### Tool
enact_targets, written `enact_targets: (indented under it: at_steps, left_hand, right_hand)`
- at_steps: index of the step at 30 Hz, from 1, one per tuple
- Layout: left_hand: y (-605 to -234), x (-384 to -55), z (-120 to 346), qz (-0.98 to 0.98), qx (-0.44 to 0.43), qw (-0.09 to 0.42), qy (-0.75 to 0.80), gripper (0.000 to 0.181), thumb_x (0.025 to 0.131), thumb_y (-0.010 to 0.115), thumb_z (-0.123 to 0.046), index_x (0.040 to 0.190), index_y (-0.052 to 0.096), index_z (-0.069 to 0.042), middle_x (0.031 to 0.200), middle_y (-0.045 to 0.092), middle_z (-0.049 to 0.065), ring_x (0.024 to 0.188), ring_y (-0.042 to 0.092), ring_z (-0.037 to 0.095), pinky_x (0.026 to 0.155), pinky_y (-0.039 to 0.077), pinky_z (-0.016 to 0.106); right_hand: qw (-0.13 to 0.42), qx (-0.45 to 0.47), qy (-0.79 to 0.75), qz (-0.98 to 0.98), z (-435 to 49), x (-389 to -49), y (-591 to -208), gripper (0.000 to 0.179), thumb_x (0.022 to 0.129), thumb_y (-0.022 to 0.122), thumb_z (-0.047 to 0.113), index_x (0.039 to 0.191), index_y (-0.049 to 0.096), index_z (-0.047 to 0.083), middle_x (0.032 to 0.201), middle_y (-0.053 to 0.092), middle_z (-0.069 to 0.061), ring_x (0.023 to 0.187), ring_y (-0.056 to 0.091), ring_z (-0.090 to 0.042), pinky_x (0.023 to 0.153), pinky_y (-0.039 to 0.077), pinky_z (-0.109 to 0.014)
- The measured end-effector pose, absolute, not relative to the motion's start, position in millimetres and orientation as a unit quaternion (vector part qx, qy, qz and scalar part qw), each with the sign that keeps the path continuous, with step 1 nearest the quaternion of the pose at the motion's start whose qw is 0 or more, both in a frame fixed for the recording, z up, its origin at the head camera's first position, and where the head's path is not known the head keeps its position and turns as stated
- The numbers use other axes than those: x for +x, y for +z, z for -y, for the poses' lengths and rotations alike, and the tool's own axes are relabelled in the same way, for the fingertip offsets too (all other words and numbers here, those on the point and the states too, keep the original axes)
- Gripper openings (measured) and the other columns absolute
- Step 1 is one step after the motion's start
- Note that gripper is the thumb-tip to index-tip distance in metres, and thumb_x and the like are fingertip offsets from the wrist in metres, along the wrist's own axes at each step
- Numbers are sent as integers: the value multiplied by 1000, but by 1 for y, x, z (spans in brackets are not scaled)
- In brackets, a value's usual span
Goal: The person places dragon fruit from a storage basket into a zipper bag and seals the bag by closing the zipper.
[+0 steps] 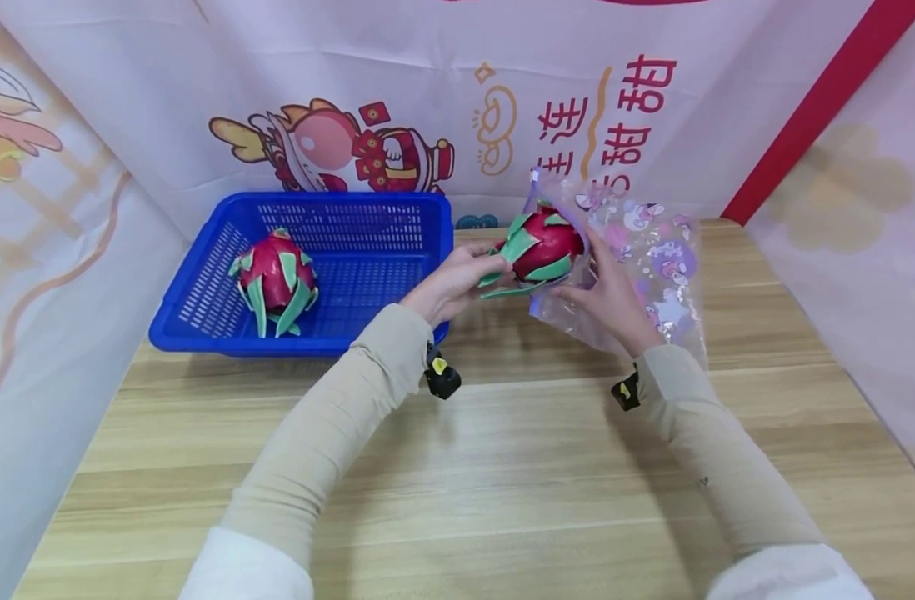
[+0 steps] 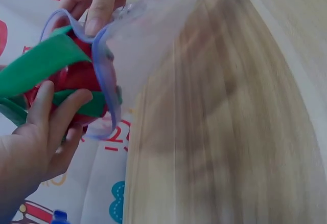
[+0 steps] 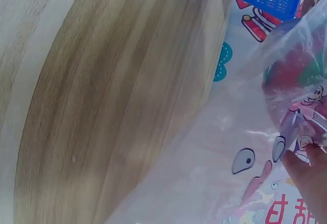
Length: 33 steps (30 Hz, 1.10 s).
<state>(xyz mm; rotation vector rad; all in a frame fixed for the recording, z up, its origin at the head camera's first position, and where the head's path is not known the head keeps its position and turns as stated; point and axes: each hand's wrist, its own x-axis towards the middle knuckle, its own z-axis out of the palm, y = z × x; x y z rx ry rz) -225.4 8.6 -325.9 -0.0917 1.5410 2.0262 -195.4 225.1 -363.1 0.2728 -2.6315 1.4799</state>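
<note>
A red dragon fruit with green scales [image 1: 551,242] is partly inside the mouth of a clear printed zip bag [image 1: 671,279]. My left hand [image 1: 461,279] grips the fruit from the left, fingers curled round it, as the left wrist view also shows. On the other side, my right hand [image 1: 611,292] pinches the bag near its opening. The bag's bluish zip edge [image 2: 106,75] loops round the fruit in the left wrist view. Through the film in the right wrist view the fruit [image 3: 288,75] appears blurred, with my right fingers [image 3: 301,170] against the plastic.
To the left stands a blue plastic basket [image 1: 300,343] with a second dragon fruit [image 1: 273,275] in it. Both sit on a wood-grain table [image 1: 502,467]. A printed cloth backdrop [image 1: 487,50] rises behind the table and at its sides.
</note>
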Motion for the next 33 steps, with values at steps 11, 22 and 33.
enact_targets:
  at_steps: [11, 22, 33]
  left_hand:
    - [-326, -223, -10, -613, 9, 317, 724, 44, 89, 47, 0, 133, 45, 3, 110, 55, 5, 91, 56, 12, 71, 46, 15]
    - [-331, -221, -4, -663, 62, 351, 659, 43, 93, 47, -22, 125, 55, 7, 134, 56, 17, 124, 56, 29, 104, 46, 31]
    - [-334, -226, -6, -621, -19, 341, 705, 42, 94, 50, -20, 130, 54, 2, 133, 58, 19, 119, 60, 27, 108, 42, 34]
  right_hand:
    - [49, 66, 529, 845, -225, -197, -368, 87, 76, 74, -4, 149, 31, 16, 154, 33, -11, 143, 32, -30, 113, 34, -43]
    - [-22, 71, 568, 819, -237, -196, -367, 89, 82, 70, 0, 152, 20, 21, 159, 18, -10, 146, 24, -33, 118, 25, -46]
    - [12, 86, 427, 900, -236, -196, -363, 74, 84, 73, 23, 146, 35, 15, 153, 25, -14, 141, 26, -37, 110, 28, -61]
